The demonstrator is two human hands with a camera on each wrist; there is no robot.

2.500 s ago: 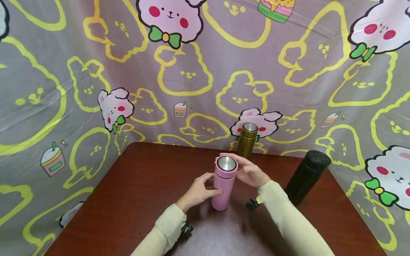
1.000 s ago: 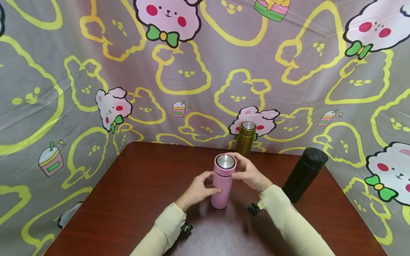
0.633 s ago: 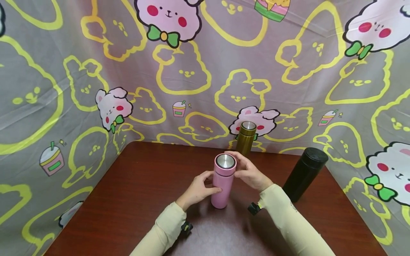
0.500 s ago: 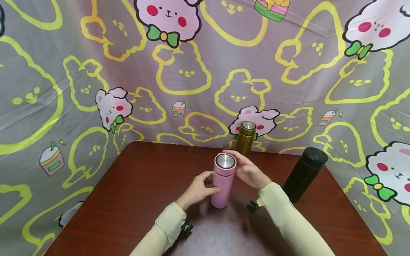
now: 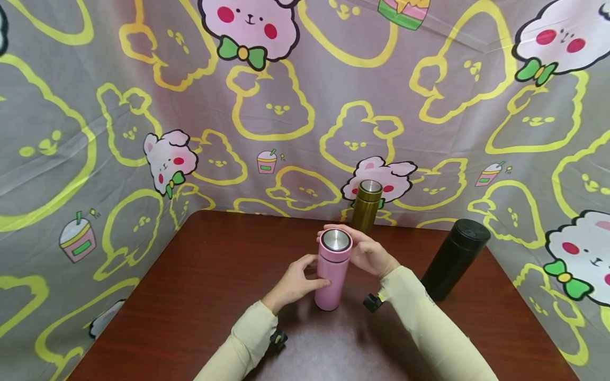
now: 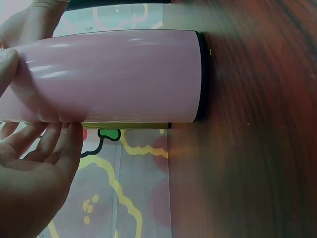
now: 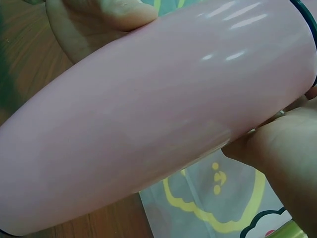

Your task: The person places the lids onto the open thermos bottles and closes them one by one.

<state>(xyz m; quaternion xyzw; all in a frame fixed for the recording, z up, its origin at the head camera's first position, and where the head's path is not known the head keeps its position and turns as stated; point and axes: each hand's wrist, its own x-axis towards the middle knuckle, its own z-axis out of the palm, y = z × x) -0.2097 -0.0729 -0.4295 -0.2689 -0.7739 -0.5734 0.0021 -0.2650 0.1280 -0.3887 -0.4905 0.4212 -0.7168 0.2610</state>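
Observation:
A pink thermos [image 5: 331, 283] stands upright on the table, its pink lid [image 5: 326, 257] topped by a silver disc. My left hand [image 5: 293, 284] holds the body around its upper half, thumb across the front and fingers behind. At lid height on the right is my right hand [image 5: 374, 257], its fingers wrapped around the back of the lid and their tips showing at its far left. The left wrist view shows the glossy pink body [image 6: 124, 74] down to its dark base ring. In the right wrist view, the thermos [image 7: 148, 109] hides much of both hands.
A gold thermos [image 5: 366, 211] with a silver top stands behind, near the back edge of the brown table [image 5: 214, 264]. To the right, close to my right forearm, is a black thermos [image 5: 455, 262]. A cartoon-printed curtain [image 5: 286, 106] encloses the table's back and sides.
My right hand's thumb left the front of the lid, and its fingers have moved farther around the lid's back to the left. My left hand and the thermos stay in place.

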